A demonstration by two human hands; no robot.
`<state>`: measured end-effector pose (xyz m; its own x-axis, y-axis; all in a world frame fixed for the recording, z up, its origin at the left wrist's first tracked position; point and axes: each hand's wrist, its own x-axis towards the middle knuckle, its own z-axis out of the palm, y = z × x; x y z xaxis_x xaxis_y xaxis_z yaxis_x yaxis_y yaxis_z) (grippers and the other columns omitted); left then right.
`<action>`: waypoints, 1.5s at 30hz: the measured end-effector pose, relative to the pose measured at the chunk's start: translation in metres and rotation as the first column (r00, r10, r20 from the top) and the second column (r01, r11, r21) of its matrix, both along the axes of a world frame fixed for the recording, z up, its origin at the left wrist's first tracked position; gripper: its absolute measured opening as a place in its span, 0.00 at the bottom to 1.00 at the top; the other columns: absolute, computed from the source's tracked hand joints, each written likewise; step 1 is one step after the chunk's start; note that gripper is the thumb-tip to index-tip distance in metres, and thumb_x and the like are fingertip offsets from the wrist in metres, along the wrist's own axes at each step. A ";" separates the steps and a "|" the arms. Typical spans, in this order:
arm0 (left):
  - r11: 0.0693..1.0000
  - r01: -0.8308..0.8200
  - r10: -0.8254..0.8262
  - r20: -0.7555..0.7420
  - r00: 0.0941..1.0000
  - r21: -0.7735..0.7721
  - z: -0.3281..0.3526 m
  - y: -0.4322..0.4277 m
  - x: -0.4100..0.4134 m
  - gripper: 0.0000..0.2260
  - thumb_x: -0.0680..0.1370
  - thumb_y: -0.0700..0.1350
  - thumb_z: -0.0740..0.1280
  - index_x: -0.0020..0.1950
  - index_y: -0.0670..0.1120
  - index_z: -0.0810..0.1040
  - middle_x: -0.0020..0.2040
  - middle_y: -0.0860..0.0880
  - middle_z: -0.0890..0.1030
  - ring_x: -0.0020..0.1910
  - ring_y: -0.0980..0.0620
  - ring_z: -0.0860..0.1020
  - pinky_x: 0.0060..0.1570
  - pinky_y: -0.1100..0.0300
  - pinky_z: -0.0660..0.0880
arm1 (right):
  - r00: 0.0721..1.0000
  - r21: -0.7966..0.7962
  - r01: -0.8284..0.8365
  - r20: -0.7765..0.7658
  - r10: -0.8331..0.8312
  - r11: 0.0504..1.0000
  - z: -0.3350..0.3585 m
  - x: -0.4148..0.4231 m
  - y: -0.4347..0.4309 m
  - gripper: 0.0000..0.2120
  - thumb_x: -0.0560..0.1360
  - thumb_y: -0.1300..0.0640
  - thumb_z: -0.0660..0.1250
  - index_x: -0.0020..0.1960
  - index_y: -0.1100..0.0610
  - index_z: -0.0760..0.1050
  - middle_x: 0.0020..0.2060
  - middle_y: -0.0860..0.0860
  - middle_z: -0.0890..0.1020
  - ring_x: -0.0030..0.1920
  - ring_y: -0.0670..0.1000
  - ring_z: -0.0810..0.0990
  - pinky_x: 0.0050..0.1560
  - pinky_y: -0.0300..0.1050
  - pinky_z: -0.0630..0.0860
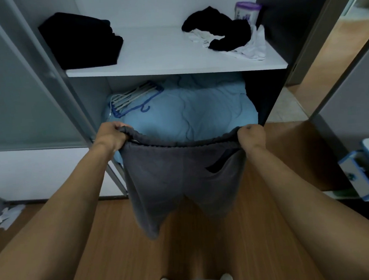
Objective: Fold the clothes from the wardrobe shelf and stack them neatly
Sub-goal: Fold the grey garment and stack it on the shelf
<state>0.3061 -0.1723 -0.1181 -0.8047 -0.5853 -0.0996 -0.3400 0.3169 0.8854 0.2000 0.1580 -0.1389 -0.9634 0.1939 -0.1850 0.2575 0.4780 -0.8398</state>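
In the middle of the frame a pair of grey shorts (171, 180) hangs in the air in front of the open wardrobe, waistband up and legs dangling over the wooden floor (208, 247). The hands are well apart, one at each end of the waistband. The left hand (111, 136) grips the band's left end with curled fingers. The right hand (252, 135) is clenched on the right end, and the elastic sags a little between them.

Above them, the white shelf (162, 51) carries a folded black stack (80, 40) at the upper left. At the upper right, a loose heap of black and white clothes (219, 32) lies in front of a purple-lidded tub (247, 10). Under the shelf, just behind the shorts, lies a blue quilt (188, 111) with hangers (132, 97) on its left part.
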 end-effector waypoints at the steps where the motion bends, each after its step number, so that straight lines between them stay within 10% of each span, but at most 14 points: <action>1: 1.000 -0.001 0.002 0.023 1.000 -0.017 -0.004 -0.002 0.003 0.13 0.75 0.23 0.61 0.51 0.35 0.81 0.44 0.42 0.81 0.46 0.47 0.77 0.33 0.73 0.74 | 0.990 -0.207 0.137 0.050 -0.129 0.969 0.004 0.000 -0.001 0.12 0.80 0.66 0.56 0.54 0.66 0.78 0.44 0.57 0.78 0.49 0.57 0.77 0.47 0.46 0.76; 4: 0.991 -0.095 0.086 0.101 0.991 0.090 -0.015 -0.004 0.010 0.15 0.78 0.29 0.58 0.54 0.41 0.81 0.50 0.41 0.80 0.47 0.43 0.78 0.25 0.66 0.77 | 0.890 -0.708 0.443 0.271 -0.367 0.550 0.013 0.005 -0.003 0.14 0.81 0.67 0.54 0.61 0.60 0.75 0.48 0.53 0.80 0.47 0.54 0.80 0.47 0.48 0.81; 9: 0.822 -0.161 0.174 0.028 0.984 0.546 -0.010 0.002 0.016 0.15 0.83 0.33 0.53 0.46 0.46 0.76 0.54 0.41 0.79 0.53 0.42 0.80 0.34 0.50 0.83 | 0.848 -0.871 0.457 0.365 -0.383 0.182 0.016 0.020 -0.010 0.14 0.81 0.70 0.52 0.58 0.60 0.72 0.45 0.55 0.77 0.45 0.55 0.79 0.48 0.48 0.79; 18: 0.843 0.187 0.016 -0.372 0.928 0.504 0.026 0.020 0.007 0.17 0.74 0.26 0.52 0.34 0.45 0.70 0.44 0.43 0.83 0.45 0.45 0.82 0.41 0.60 0.79 | 0.980 -0.771 -0.191 -0.118 0.159 0.608 0.042 0.023 0.000 0.16 0.75 0.73 0.50 0.42 0.59 0.72 0.42 0.59 0.85 0.43 0.56 0.84 0.37 0.44 0.80; 22: 0.883 0.350 -0.234 -0.351 0.907 0.314 0.045 0.051 -0.013 0.19 0.71 0.22 0.54 0.35 0.43 0.74 0.41 0.44 0.84 0.46 0.45 0.82 0.47 0.56 0.79 | 0.905 -0.569 -0.422 -0.217 0.366 0.705 0.063 0.027 -0.023 0.18 0.69 0.79 0.49 0.37 0.61 0.71 0.35 0.59 0.83 0.38 0.55 0.83 0.37 0.40 0.79; 26: 0.939 0.313 -0.274 -0.243 0.931 0.141 0.058 0.092 -0.034 0.17 0.73 0.24 0.61 0.41 0.46 0.77 0.42 0.43 0.82 0.44 0.47 0.80 0.48 0.55 0.78 | 0.882 -0.346 -0.463 -0.272 0.384 0.816 0.073 0.036 -0.053 0.20 0.70 0.78 0.51 0.38 0.57 0.74 0.48 0.59 0.84 0.44 0.51 0.81 0.44 0.40 0.79; 35: 0.928 0.372 -0.372 0.011 0.928 -0.008 0.076 0.119 -0.040 0.10 0.72 0.35 0.69 0.48 0.47 0.74 0.42 0.48 0.76 0.40 0.51 0.75 0.38 0.59 0.72 | 0.793 -0.259 -0.606 -0.264 0.549 0.752 0.072 0.047 -0.060 0.30 0.73 0.76 0.60 0.69 0.52 0.71 0.62 0.56 0.79 0.57 0.54 0.80 0.50 0.47 0.79; 40: 0.929 0.363 -0.360 -0.055 0.931 0.068 0.070 0.119 -0.029 0.14 0.70 0.35 0.70 0.53 0.45 0.74 0.43 0.49 0.74 0.42 0.53 0.73 0.38 0.63 0.70 | 0.828 -0.306 -0.560 -0.183 0.529 0.770 0.068 0.052 -0.059 0.29 0.70 0.77 0.59 0.66 0.57 0.77 0.57 0.59 0.82 0.58 0.58 0.82 0.61 0.55 0.79; 45: 0.924 0.376 -0.381 -0.182 0.906 -0.066 0.062 0.118 -0.016 0.13 0.71 0.35 0.70 0.48 0.48 0.71 0.45 0.51 0.73 0.41 0.56 0.72 0.35 0.73 0.68 | 0.836 -0.269 -0.546 -0.118 0.535 0.794 0.063 0.058 -0.065 0.20 0.69 0.75 0.60 0.55 0.61 0.80 0.46 0.61 0.84 0.47 0.56 0.82 0.48 0.51 0.80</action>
<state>0.2897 -0.0541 -0.0558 -0.9685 -0.2332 0.0872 -0.0180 0.4148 0.9097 0.2582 0.0931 -0.0763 -0.9023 -0.4153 -0.1156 -0.0030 0.2742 -0.9617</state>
